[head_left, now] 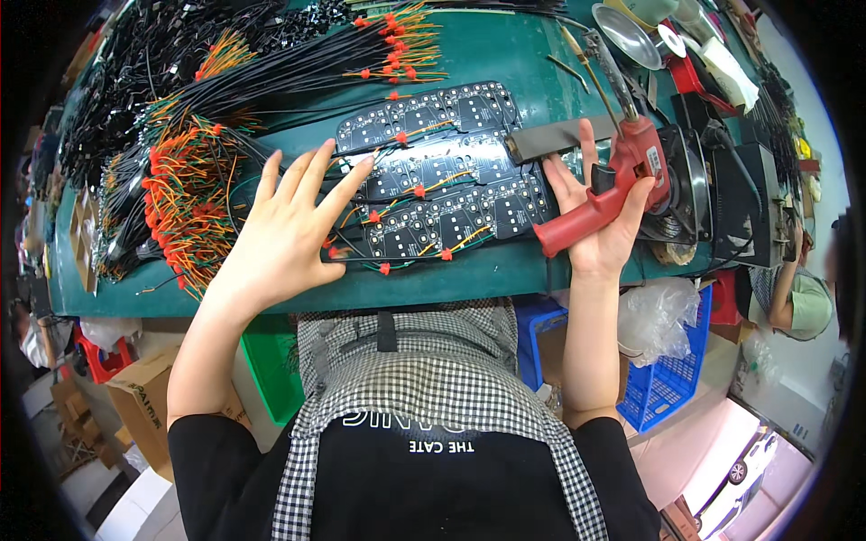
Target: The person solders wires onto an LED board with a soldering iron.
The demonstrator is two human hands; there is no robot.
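A panel of black circuit boards [428, 239] lies on the green table in front of me, with orange and green wires and red connectors across it. My left hand [284, 216] is spread over the panel's left end, fingers apart, near the black leads. In my right hand [600, 239] rests a red pistol-shaped soldering gun [575, 227], its handle across the palm with the thumb around its right side. The other fingers of that hand stretch toward a dark grey bar [555, 141] at the panel's right end. Whether they press on it is hard to tell.
Bundles of black cables [280, 77] with red connectors [180, 212] heap up on the left. At the right stand a round dark stand [690, 185] and a black box-shaped unit [749, 203]. A metal dish [627, 36] sits far right. Blue crates [667, 374] are below the table.
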